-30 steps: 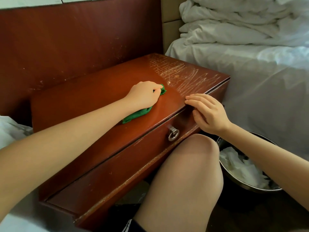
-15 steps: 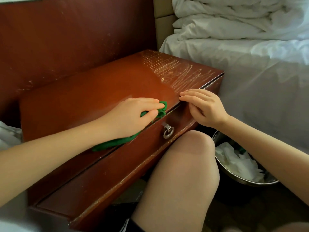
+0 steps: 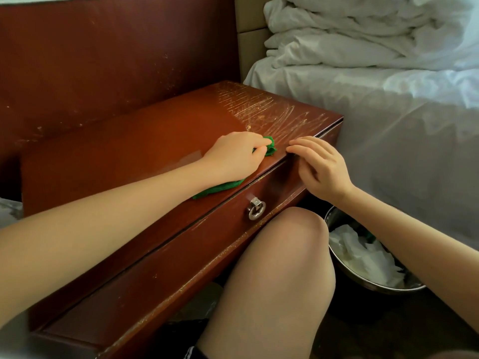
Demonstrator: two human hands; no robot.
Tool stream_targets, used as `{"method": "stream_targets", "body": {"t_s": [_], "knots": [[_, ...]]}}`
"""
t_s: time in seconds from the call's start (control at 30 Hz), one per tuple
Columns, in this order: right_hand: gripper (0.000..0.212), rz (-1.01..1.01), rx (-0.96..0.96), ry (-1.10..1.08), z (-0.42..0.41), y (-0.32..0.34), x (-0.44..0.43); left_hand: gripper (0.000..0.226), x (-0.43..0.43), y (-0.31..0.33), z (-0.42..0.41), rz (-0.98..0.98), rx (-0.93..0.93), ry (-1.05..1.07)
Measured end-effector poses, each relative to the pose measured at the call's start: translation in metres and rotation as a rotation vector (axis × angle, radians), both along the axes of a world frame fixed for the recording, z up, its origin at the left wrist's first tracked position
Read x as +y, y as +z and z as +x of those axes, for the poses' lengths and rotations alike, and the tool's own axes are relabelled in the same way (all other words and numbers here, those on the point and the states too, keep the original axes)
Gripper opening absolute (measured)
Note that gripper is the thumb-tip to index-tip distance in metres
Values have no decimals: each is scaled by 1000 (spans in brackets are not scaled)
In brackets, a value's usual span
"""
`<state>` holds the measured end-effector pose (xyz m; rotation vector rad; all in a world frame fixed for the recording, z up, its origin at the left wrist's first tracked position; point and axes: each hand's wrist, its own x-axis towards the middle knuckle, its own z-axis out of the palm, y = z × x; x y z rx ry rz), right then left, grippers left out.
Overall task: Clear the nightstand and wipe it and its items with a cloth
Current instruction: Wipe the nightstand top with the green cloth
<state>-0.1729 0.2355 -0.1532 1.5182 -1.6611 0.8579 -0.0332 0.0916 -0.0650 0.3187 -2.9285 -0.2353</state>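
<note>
Knee [image 3: 295, 229] before nightstand [image 3: 124, 154], bin [image 3: 383, 288] beside, cloth [image 3: 270, 149] atop

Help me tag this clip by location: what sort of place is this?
Probably a bedroom, perhaps a hotel room: a wooden nightstand beside a bed with rumpled white bedding, plus a metal wastebasket.

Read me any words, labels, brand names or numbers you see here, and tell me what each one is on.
None: no text is readable in this view.
The nightstand shows only pale scratches; the green cloth, ring pull, metal bin and white bedding show no print.
</note>
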Motion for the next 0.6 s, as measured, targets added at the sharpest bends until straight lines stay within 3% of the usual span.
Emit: {"method": "stream_targets", "body": {"t_s": [0.3, 0.6], "knots": [[33, 44, 14, 34, -5, 1, 2, 37, 3, 3, 63, 76, -34, -151], [33, 7, 25, 55, -7, -3, -1, 39, -16, 5, 13, 15, -46, 63]]}}
